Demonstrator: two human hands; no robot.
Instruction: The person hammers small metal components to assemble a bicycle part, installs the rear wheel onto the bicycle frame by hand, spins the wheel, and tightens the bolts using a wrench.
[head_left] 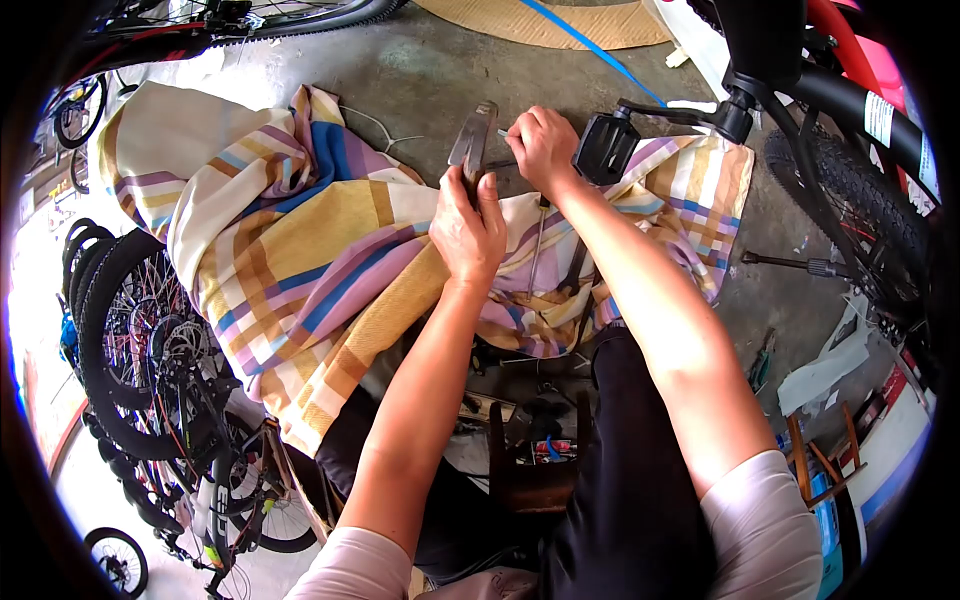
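My left hand (468, 228) is closed round a hammer (474, 138), its metal head pointing up and away from me. Just right of it, my right hand (545, 150) is curled shut. A small metallic tip pokes out between its thumb and finger; the rest is hidden, so I cannot tell what it is. A black pedal (606, 148) on a crank arm (680, 116) is right beside that hand. Beneath both hands spreads a plaid cloth (300, 240), draped over the floor and toward my lap. A thin metal rod (538, 250) lies on the cloth.
Bicycle wheels (125, 340) crowd the left side. A bike frame (850, 95) and knobbly tire (840, 180) are at upper right. A black-handled tool (795, 264), pliers (763, 360) and torn white wrapping (825, 365) lie on the right-hand floor. Cardboard (560, 25) lies at the top.
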